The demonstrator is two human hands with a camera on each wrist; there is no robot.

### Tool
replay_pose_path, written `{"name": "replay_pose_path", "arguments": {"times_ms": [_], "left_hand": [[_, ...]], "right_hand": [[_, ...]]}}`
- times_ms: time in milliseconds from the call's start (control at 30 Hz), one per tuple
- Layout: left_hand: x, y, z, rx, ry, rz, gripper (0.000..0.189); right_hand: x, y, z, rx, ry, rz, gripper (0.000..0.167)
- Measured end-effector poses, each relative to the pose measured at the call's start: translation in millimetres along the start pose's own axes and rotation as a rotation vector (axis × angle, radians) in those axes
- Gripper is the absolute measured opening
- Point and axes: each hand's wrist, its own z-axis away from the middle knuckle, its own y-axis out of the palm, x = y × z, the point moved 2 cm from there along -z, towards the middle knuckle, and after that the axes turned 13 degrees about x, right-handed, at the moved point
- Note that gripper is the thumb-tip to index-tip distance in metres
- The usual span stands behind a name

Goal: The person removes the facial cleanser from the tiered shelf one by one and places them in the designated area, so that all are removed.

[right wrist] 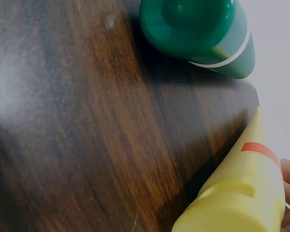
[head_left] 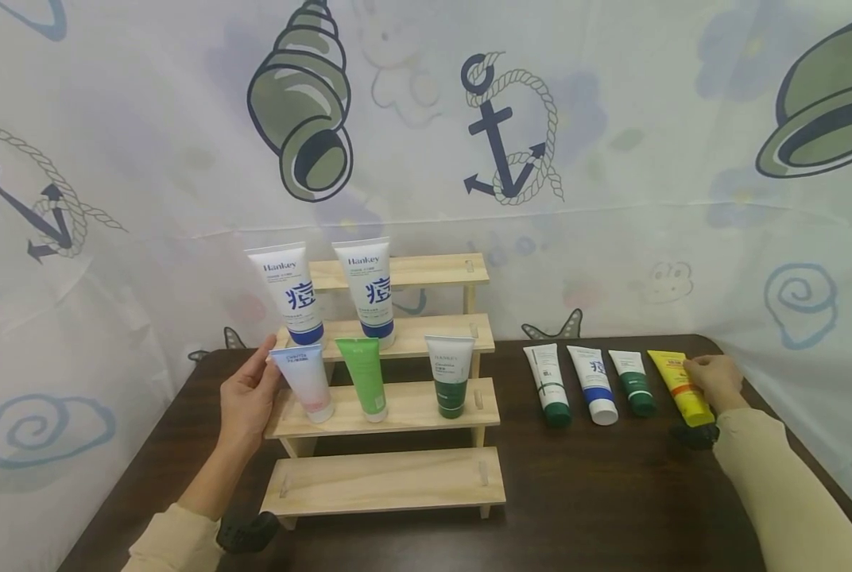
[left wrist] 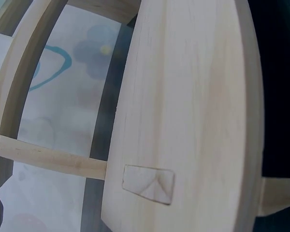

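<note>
On my feed the right hand (head_left: 715, 381) has its grip closed around the upper right side of a yellow tube (head_left: 679, 388), which lies near the far right corner of the dark surface (head_left: 598, 492), cap toward the near edge. From the right wrist I see fingertips against the tube's side, just below its orange-red band.

To the left of it, along the far edge of the surface, I count three more tubes lying in a row, caps also toward the near edge: a white-and-green tube (head_left: 633, 381) nearest, then a blue-banded tube (head_left: 592, 381), then a green-capped white tube (head_left: 547, 381).

My left hand (head_left: 249, 393) is at the left end of a tiered wooden rack (head_left: 383, 481), its grip released, fingers mostly extended; I can't tell how firmly they touch the wood. The left wrist view gives me only a fingertip, beside the end of one board.

The rack stands left of the surface's middle. Its second board from the top carries two white Hankey tubes (head_left: 365, 282), caps down. On the board below, a pale blue-pink tube (head_left: 304, 377) stands near the left end, a bright green tube (head_left: 364, 377) beside it, and a dark-green-bottomed tube (head_left: 451, 373) toward the right end.
</note>
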Motion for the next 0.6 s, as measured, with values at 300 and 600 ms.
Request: {"name": "replay_pose_path", "arguments": {"times_ms": [300,600], "left_hand": [[-0.6,0.7,1.4,-0.002,0.012,0.023,0.047],[-2.5,1.0,0.3,-0.007,0.015,0.026,0.046]], "right_hand": [[3,-5,4.6,-0.071,-0.097,0.017,0.053],[53,-11,17.8,-0.290,-0.203,-0.111,0.045]]}}
